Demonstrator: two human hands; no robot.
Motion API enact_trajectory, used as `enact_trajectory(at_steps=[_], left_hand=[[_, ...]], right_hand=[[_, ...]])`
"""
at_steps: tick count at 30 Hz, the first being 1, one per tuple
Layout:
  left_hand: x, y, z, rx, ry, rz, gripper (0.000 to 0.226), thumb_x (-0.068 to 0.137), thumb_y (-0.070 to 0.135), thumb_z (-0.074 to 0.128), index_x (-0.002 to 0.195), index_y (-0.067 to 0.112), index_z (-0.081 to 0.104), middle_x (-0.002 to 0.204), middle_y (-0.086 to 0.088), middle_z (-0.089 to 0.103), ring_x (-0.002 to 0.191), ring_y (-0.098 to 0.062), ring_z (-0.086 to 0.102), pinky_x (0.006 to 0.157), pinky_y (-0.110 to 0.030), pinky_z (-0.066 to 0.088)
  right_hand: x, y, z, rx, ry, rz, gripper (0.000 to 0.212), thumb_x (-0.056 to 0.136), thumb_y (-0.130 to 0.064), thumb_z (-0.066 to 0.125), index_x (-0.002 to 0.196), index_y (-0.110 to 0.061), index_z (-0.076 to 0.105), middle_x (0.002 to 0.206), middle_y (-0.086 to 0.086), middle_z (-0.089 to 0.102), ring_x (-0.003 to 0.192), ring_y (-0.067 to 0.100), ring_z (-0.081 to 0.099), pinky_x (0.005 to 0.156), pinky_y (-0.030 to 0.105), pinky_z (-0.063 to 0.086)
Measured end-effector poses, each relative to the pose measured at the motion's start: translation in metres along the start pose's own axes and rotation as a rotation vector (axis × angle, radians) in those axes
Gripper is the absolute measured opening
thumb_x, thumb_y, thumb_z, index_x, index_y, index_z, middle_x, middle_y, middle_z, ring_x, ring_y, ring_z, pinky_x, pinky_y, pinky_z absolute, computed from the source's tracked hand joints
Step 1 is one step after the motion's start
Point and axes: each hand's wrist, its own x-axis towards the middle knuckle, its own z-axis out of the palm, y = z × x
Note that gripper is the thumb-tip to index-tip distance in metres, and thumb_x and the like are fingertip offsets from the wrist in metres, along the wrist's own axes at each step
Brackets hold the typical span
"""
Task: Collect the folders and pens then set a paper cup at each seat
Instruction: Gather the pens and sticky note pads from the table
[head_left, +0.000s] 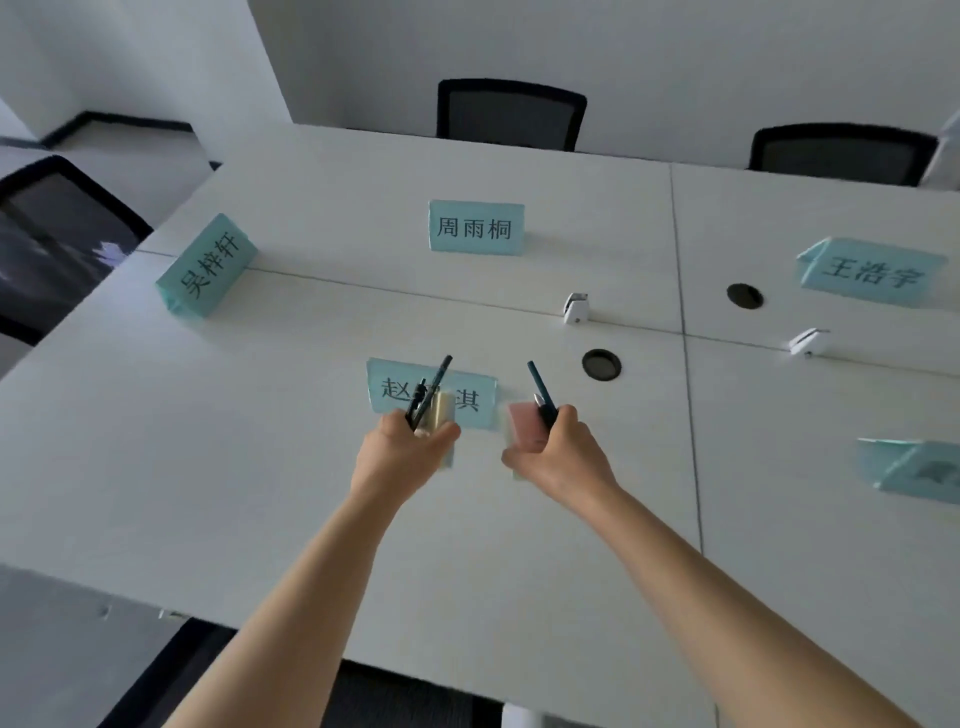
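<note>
My left hand (408, 444) grips two dark pens (431, 387) that stick up and away from me, together with a blurred pale yellow thing (441, 413). My right hand (556, 452) grips one dark pen (541, 392) pointing up, and a blurred reddish thing (524, 423) sits under its fingers. Both hands hover over the white table (260, 441), just in front of a teal name card (475, 400). The blur hides what the yellow and reddish things are. No paper cup shows.
More teal name cards stand at the left (208, 265), the far middle (475, 227), the right (872, 270) and the right edge (919, 470). Two round cable holes (601, 365) (744, 296) and small white clips (575, 307) lie along the table seams. Black mesh chairs (511, 114) ring the table.
</note>
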Motion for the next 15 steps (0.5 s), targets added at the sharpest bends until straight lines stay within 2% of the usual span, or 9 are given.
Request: enact_trajectory(at_steps=[3, 7, 10, 15], left_hand=[[-0.057, -0.019, 0.018, -0.033, -0.063, -0.012, 0.040, 0.082, 0.045, 0.063, 0.102, 0.011, 0.057, 0.089, -0.008, 0.064, 0.082, -0.026, 0.062, 0.065, -0.030, 0.048], [-0.122, -0.038, 0.036, -0.032, -0.099, 0.014, 0.037, 0.081, 0.045, 0.065, 0.095, 0.011, 0.059, 0.079, -0.005, 0.063, 0.073, -0.023, 0.061, 0.058, -0.029, 0.044], [-0.165, -0.039, 0.050, -0.028, -0.128, 0.036, 0.036, 0.082, 0.044, 0.066, 0.093, 0.010, 0.059, 0.076, -0.004, 0.061, 0.066, -0.017, 0.057, 0.052, -0.027, 0.039], [-0.224, -0.030, 0.079, -0.022, -0.197, 0.084, 0.041, 0.082, 0.047, 0.067, 0.095, 0.009, 0.059, 0.077, -0.004, 0.059, 0.065, -0.018, 0.054, 0.053, -0.027, 0.036]], right_hand=[[-0.055, 0.032, 0.010, 0.044, 0.006, 0.063, 0.060, 0.067, -0.045, 0.068, 0.107, -0.014, 0.037, 0.107, 0.007, 0.055, 0.092, 0.030, 0.061, 0.079, 0.041, 0.053], [-0.123, 0.078, 0.019, 0.104, 0.031, 0.119, 0.061, 0.067, -0.047, 0.067, 0.109, -0.014, 0.038, 0.108, 0.006, 0.055, 0.092, 0.029, 0.062, 0.079, 0.042, 0.054], [-0.169, 0.116, 0.019, 0.159, 0.060, 0.155, 0.058, 0.069, -0.046, 0.066, 0.108, -0.015, 0.038, 0.107, 0.004, 0.055, 0.089, 0.025, 0.061, 0.073, 0.038, 0.053], [-0.233, 0.172, -0.007, 0.234, 0.159, 0.220, 0.050, 0.074, -0.043, 0.066, 0.105, -0.015, 0.038, 0.105, 0.002, 0.055, 0.089, 0.023, 0.059, 0.069, 0.034, 0.047]])
